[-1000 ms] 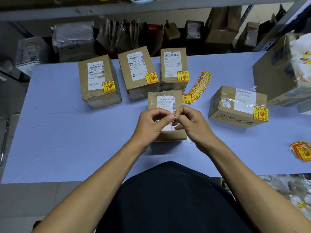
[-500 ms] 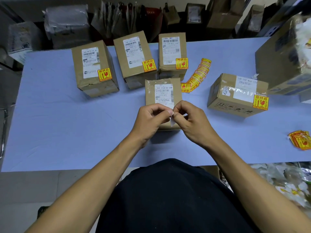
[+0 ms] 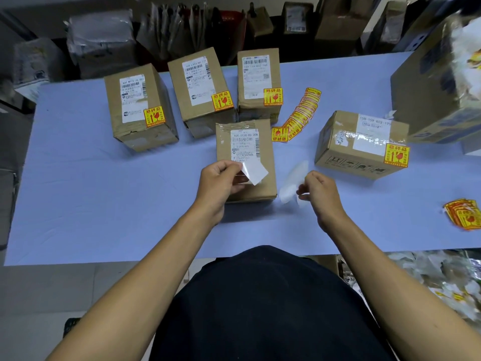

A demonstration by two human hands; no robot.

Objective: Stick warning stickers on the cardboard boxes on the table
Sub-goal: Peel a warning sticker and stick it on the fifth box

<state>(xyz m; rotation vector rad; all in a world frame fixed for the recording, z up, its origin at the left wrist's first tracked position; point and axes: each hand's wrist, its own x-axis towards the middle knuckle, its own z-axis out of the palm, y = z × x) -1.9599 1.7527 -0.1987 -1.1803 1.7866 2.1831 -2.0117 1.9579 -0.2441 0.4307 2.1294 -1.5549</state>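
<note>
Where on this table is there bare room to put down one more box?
The widest bare stretch of the table lies left of the left hand, in front of the leftmost box. A smaller patch lies between the right hand and the sticker pile. It is crowded around the unstickered box and sticker strip.

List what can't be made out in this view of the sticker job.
- Sticker in left hand: only its white back shows; printed face turned away.
- Backing paper by right hand: motion-blurred; grip unclear.
- Shipping label on near box: print too small.
- Big carton: cut off by right edge.
</note>
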